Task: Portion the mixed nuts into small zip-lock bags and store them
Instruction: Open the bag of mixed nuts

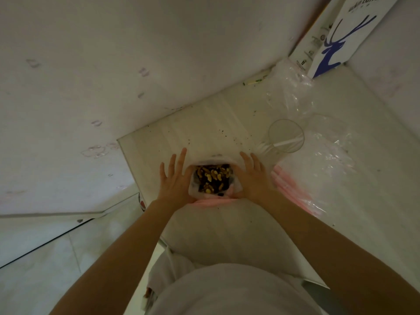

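Observation:
A small zip-lock bag (236, 189) with a pink zip strip stands open on the white table (227, 235), just past the middle. Mixed nuts (212, 178), brown and yellow, fill its mouth. My left hand (173, 180) lies against the bag's left side, fingers straight and spread, thumb at the rim. Against the right side, my right hand (253, 178) is placed the same way, fingers straight, thumb at the rim. Whether the thumbs hook the rim is hidden.
A stack of unused zip-lock bags (297, 189) with pink strips lies right of the bag. Beyond it sit a round mesh strainer (286, 135) and crumpled clear plastic (291, 94). A white box with a blue deer (336, 42) stands in the far corner. Walls are close at left and right.

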